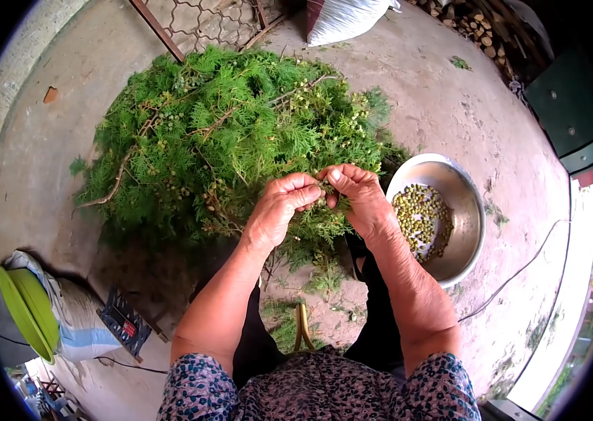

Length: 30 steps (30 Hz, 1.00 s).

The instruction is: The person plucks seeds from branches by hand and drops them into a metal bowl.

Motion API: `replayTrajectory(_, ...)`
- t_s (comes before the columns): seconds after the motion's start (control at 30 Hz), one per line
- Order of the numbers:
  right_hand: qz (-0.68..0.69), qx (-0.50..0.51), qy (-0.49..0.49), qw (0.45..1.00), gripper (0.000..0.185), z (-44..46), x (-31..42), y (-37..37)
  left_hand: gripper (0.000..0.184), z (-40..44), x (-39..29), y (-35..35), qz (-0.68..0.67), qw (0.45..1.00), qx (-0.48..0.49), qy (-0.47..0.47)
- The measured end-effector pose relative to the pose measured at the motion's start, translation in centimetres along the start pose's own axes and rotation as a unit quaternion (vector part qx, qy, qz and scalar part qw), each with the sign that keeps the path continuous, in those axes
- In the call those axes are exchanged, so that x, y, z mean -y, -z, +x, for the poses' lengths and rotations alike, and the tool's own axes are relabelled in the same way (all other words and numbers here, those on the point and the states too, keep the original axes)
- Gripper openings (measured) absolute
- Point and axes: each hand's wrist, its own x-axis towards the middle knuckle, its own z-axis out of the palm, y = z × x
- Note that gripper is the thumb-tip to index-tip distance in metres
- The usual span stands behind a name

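Both hands meet in front of a large heap of green conifer branches [240, 133], fingertips nearly touching. My left hand [286, 203] is closed in a pinch of thumb and fingers on a small green sprig. On the other side of the same sprig, my right hand [356, 193] is pinched too, its thumb on top. The fingers cover most of what they hold. To the right of my right forearm stands a metal basin [470, 210], its bottom partly covered with small round green-yellow cones [419, 219].
A white sack [345, 21] stands at the top, with stacked firewood [482, 35] to its right. At the left are a lime-green basin [28, 309] and a filled sack [82, 319]. A cable [514, 274] runs over the concrete floor at the right.
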Motion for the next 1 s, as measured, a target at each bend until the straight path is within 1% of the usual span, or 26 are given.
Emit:
replayTrajectory(0.03,0.020,0.007,-0.035,0.999,0.016,-0.2,0.3,0.2,0.011,0.1,0.0,0.2,-0.031,0.999,0.005,0.014)
replayTrajectory(0.07,0.020,0.007,-0.035,0.999,0.016,0.0,0.2,0.5,0.011,0.2,0.0,0.2,-0.062,0.998,0.009,0.029)
replayTrajectory(0.13,0.118,0.016,-0.039,0.992,0.017,0.3,0.3,0.5,0.009,0.3,0.2,0.3,-0.074,0.997,-0.001,0.033)
replayTrajectory(0.17,0.065,-0.026,-0.040,0.997,0.017,0.1,0.4,0.3,0.008,0.5,0.5,0.3,-0.110,0.994,-0.013,0.026)
replayTrajectory(0.2,0.065,-0.023,-0.040,0.997,0.017,0.0,0.5,-0.2,0.007,0.6,0.6,0.3,-0.145,0.989,-0.025,0.019)
replayTrajectory(0.27,0.058,0.007,-0.021,0.998,0.019,-0.3,0.6,-0.7,0.006,0.5,0.5,0.3,-0.150,0.988,-0.034,0.010)
replayTrajectory(0.3,0.041,0.028,-0.036,0.998,0.019,-0.5,0.8,-0.8,0.007,0.6,0.6,0.3,-0.144,0.988,-0.050,0.002)
replayTrajectory(0.33,0.041,0.028,-0.037,0.998,0.019,-0.5,0.7,-0.8,0.007,0.6,0.7,0.3,-0.139,0.988,-0.065,-0.007)
replayTrajectory(0.37,-0.005,0.052,-0.013,0.999,0.019,-0.6,0.4,-0.9,0.008,0.6,0.7,0.5,-0.125,0.991,-0.044,-0.021)
replayTrajectory(0.4,-0.050,0.076,0.010,0.996,0.020,-0.6,0.2,-1.0,0.008,0.6,0.7,0.4,-0.125,0.991,-0.044,-0.020)
replayTrajectory(0.43,-0.076,0.057,0.016,0.995,0.019,-0.6,-0.1,-1.1,0.009,0.6,0.8,0.2,-0.129,0.989,-0.058,-0.029)
replayTrajectory(0.47,-0.076,0.056,0.016,0.995,0.019,-0.6,-0.3,-1.2,0.010,0.5,0.8,0.0,-0.134,0.988,-0.073,-0.038)
replayTrajectory(0.5,-0.080,0.039,0.010,0.996,0.017,-0.5,-0.5,-1.3,0.017,0.5,0.8,-0.3,-0.131,0.987,-0.066,-0.068)
replayTrajectory(0.53,-0.085,0.023,0.004,0.996,0.016,-0.5,-0.8,-1.3,0.017,0.5,0.7,-0.2,-0.131,0.987,-0.066,-0.066)
replayTrajectory(0.57,-0.071,0.020,0.000,0.997,0.011,-0.2,-1.0,-1.2,0.021,0.4,0.6,-0.1,-0.119,0.989,-0.070,-0.059)
replayTrajectory(0.6,-0.071,0.020,-0.001,0.997,0.011,-0.1,-0.8,-1.2,0.025,0.3,0.6,0.1,-0.108,0.990,-0.075,-0.053)
replayTrajectory(0.63,-0.089,0.022,-0.008,0.996,0.010,-0.1,-0.5,-1.4,0.029,0.3,0.6,0.3,-0.132,0.988,-0.060,-0.046)
replayTrajectory(0.67,-0.107,0.024,-0.015,0.994,0.010,0.0,-0.3,-1.4,0.029,0.3,0.5,0.3,-0.132,0.988,-0.061,-0.046)
replayTrajectory(0.73,-0.083,0.029,-0.021,0.996,0.010,0.2,-0.2,-1.2,0.030,0.3,0.1,0.1,-0.169,0.983,-0.058,-0.033)
replayTrajectory(0.8,0.029,0.053,-0.060,0.996,0.012,0.3,0.0,-0.9,0.029,0.2,-0.2,0.0,-0.177,0.982,-0.061,-0.023)
replayTrajectory(0.87,0.075,0.067,-0.013,0.995,0.015,0.2,0.6,-0.5,0.028,0.4,-0.2,0.1,-0.186,0.980,-0.065,-0.013)
replayTrajectory(0.93,0.099,0.049,0.033,0.993,0.013,0.3,1.7,0.2,0.022,0.7,0.2,0.3,-0.157,0.985,-0.062,-0.028)
replayTrajectory(1.0,0.123,-0.018,0.040,0.991,0.011,0.1,3.0,0.2,0.018,0.7,0.1,0.3,-0.165,0.983,-0.070,-0.038)
